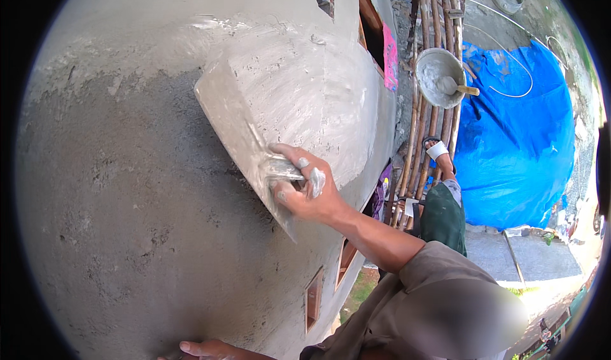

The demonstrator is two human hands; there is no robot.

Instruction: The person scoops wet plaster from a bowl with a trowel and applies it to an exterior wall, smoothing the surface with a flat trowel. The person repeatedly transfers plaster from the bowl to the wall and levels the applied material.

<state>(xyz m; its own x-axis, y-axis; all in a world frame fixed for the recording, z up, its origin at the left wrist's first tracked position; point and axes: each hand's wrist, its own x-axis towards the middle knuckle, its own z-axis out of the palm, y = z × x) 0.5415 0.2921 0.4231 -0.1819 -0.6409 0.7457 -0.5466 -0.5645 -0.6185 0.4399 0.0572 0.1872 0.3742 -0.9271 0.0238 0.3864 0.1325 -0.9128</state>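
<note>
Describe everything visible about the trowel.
The trowel has a broad, flat, roughly rectangular plate, grey and metal-looking, with pale smears. Its smeared handle is on the face toward the camera, gripped by the right hand. In view, the plate slants from upper left to lower right, in front of the wall, between a darker, rougher area and a paler, smoother one. How much of it touches the wall is unclear.

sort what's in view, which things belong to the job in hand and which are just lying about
Belonging, it seems:
- plastering trowel, in the right hand
- plastered wall
- mortar basin
- wooden-handled trowel, in the basin
- bamboo platform

Seemingly just around:
- blue tarpaulin
- thin pole
- pink sheet
</note>
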